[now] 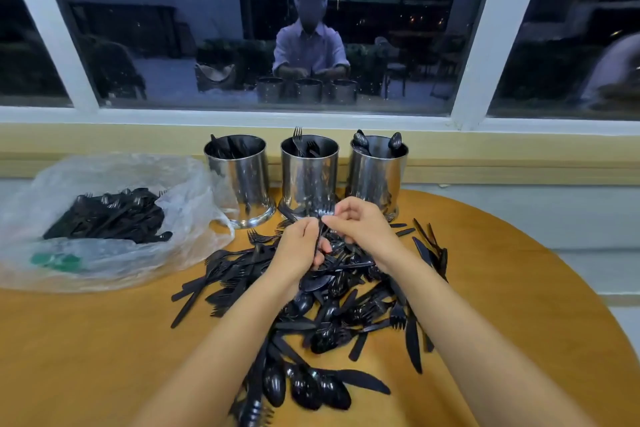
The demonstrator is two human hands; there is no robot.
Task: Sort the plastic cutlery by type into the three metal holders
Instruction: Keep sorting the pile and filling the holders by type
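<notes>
A heap of black plastic cutlery [332, 305] covers the middle of the round wooden table [104, 340]. Three metal holders stand at the back: the left holder [240, 184] has knives, the middle holder [309, 177] has forks, the right holder [377, 177] has spoons. My left hand [299, 248] grips the handle of a black fork [323, 215] held upright above the heap. My right hand [360, 225] pinches the same fork just below its tines, in front of the middle holder.
A crumpled clear plastic bag [104, 218] with more black cutlery lies at the left of the table. A yellow sill and a dark window run behind the holders. The table's curved edge falls away at the right.
</notes>
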